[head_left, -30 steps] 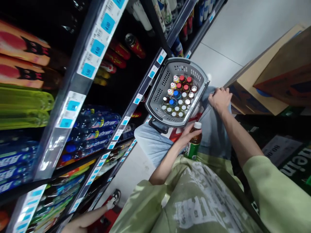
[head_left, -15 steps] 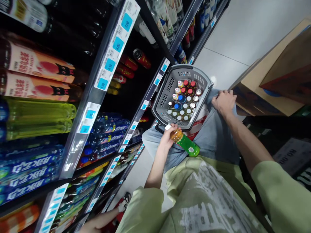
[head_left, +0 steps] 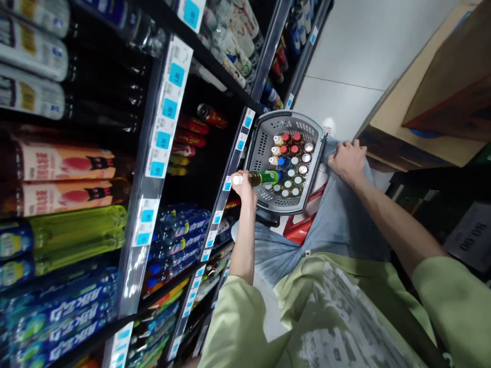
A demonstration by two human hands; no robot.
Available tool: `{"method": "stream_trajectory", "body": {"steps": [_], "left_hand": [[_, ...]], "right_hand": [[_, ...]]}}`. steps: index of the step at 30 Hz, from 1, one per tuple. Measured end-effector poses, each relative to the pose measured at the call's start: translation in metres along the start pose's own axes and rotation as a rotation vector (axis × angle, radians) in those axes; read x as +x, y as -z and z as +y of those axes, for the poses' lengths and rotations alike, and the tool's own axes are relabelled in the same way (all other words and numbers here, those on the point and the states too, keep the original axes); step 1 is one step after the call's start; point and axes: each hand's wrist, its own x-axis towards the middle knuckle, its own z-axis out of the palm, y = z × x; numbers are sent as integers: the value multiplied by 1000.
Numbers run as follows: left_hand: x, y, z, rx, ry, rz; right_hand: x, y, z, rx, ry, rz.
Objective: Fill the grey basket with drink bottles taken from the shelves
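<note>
My left hand (head_left: pixel 245 193) is closed round the neck of a green-labelled drink bottle (head_left: pixel 265 177) with a white cap. That bottle lies nearly level over the left side of a grey shopping basket (head_left: pixel 256 156), its base pointing inward above the bottles standing there. Inside the basket, several bottles with red, white and blue caps stand close together, along with a few cans (head_left: pixel 308 147). My right hand (head_left: pixel 348 161) rests on my jeans at the knee beside the basket, holding nothing, its fingers apart and bent over the knee.
On the left rise drink shelves with price strips (head_left: pixel 163 138), holding peach-labelled bottles (head_left: pixel 69 161), blue-labelled water bottles (head_left: pixel 65 322) and red cans (head_left: pixel 190 138). Cardboard boxes (head_left: pixel 406 128) stand on the right. Something red and white (head_left: pixel 301 225) is under the basket.
My left hand has carried the green bottle from my lap up and left, over the basket's edge, swinging its base toward the inside. My right hand stays on the knee.
</note>
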Motion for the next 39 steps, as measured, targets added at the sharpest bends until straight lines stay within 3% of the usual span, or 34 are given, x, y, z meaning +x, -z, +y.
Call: {"method": "stream_trajectory", "body": {"steps": [5, 10, 13, 19, 27, 30, 33, 39], "left_hand": [[34, -37, -28, 83, 32, 3], [44, -69, -59, 201, 41, -20], [49, -78, -74, 287, 26, -14], [63, -69, -89, 322, -24, -24], [56, -47, -98, 421, 5, -131], [58, -41, -98, 391, 42, -102], [60, -39, -99, 343, 41, -74], [63, -42, -110, 291, 16, -149]], "right_hand": [[4, -1, -1, 32, -23, -18], [7, 2, 3, 43, -44, -48], [9, 3, 7, 43, -54, -54], [12, -2, 11, 39, -53, -36], [9, -2, 7, 21, -41, -43], [8, -2, 7, 24, -46, -37], [9, -2, 7, 25, -44, -35], [9, -1, 6, 30, -47, -33]]}}
